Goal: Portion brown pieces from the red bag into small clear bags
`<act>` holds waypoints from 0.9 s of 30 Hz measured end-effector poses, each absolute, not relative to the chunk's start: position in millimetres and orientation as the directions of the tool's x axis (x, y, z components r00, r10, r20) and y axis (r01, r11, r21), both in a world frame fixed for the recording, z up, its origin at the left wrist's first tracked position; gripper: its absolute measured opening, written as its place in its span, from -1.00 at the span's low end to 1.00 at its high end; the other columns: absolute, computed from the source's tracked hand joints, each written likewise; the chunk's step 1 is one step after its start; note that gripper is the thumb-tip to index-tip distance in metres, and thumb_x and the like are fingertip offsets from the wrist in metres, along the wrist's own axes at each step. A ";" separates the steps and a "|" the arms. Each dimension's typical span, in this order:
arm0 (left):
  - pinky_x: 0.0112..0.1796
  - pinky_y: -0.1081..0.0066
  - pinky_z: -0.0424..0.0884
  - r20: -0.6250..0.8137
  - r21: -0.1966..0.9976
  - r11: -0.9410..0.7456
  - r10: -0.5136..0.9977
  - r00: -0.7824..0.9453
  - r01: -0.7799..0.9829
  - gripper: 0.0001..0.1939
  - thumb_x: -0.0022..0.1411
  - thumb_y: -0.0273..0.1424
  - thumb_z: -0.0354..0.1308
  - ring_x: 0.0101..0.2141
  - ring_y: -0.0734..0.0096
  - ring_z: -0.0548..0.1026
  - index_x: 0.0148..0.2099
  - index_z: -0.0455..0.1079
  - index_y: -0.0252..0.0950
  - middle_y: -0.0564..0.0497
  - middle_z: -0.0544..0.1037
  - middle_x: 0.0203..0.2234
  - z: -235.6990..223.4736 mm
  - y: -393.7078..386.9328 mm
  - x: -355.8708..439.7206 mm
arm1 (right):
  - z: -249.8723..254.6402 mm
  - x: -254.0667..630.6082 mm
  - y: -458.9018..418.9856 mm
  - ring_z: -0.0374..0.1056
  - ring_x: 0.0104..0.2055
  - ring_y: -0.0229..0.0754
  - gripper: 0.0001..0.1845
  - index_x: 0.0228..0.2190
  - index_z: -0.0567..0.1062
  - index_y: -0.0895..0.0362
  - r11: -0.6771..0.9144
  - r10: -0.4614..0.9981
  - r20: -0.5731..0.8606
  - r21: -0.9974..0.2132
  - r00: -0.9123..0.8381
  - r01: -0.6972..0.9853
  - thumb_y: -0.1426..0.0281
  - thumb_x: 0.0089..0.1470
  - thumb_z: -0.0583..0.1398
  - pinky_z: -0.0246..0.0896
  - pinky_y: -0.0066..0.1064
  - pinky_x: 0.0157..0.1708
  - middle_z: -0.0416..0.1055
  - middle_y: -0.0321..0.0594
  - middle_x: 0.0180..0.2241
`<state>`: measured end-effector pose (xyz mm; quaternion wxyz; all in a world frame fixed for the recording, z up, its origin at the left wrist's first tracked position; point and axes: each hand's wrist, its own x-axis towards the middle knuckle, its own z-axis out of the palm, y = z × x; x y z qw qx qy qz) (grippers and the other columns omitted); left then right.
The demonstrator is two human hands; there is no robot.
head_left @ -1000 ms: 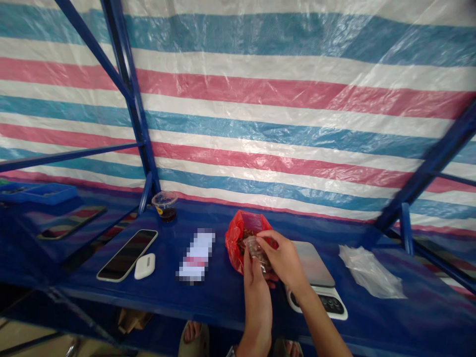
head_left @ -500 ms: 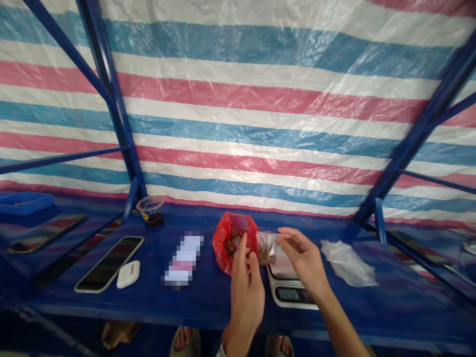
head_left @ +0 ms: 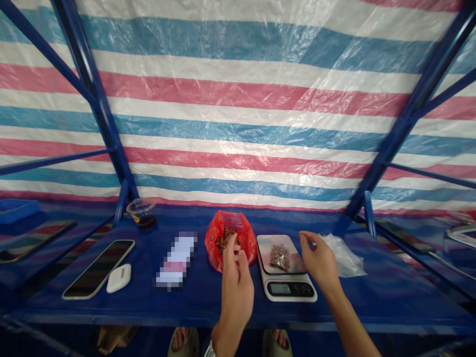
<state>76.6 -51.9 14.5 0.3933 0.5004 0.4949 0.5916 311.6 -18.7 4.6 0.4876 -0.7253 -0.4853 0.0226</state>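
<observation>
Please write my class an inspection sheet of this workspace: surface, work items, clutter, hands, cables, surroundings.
Surface: blue tabletop.
Work items: open red bag of brown pieces; white scale bearing a small clear bag of brown pieces; clear plastic right of the scale.
Clutter: pale-edged phone, white case beside it, cup of dark liquid, pixelated rectangle.
Hands: left hand at the red bag's mouth, grip unclear; right hand beside the scale, nothing seen held.
Cables: thin pale cable, far right.
Surroundings: striped sheeting behind, blue frame posts either side.

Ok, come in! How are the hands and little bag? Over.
Left hand over red bag, partly hiding its opening. Right hand beside scale, holding nothing visible. Little clear bag resting on scale.
</observation>
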 end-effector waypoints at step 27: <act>0.09 0.23 0.38 0.203 0.979 -0.190 0.955 -0.218 0.078 -0.51 0.47 -0.06 -0.07 -0.01 0.21 0.50 0.30 0.29 -0.14 -0.15 0.49 0.04 10.7 -48.6 72.3 | -11.4 316.3 -13.8 0.46 -0.14 0.07 -0.47 -0.17 0.66 0.17 -0.053 0.726 0.450 -0.717 0.520 0.695 0.11 0.17 0.03 0.28 -0.11 -0.04 0.60 0.03 -0.17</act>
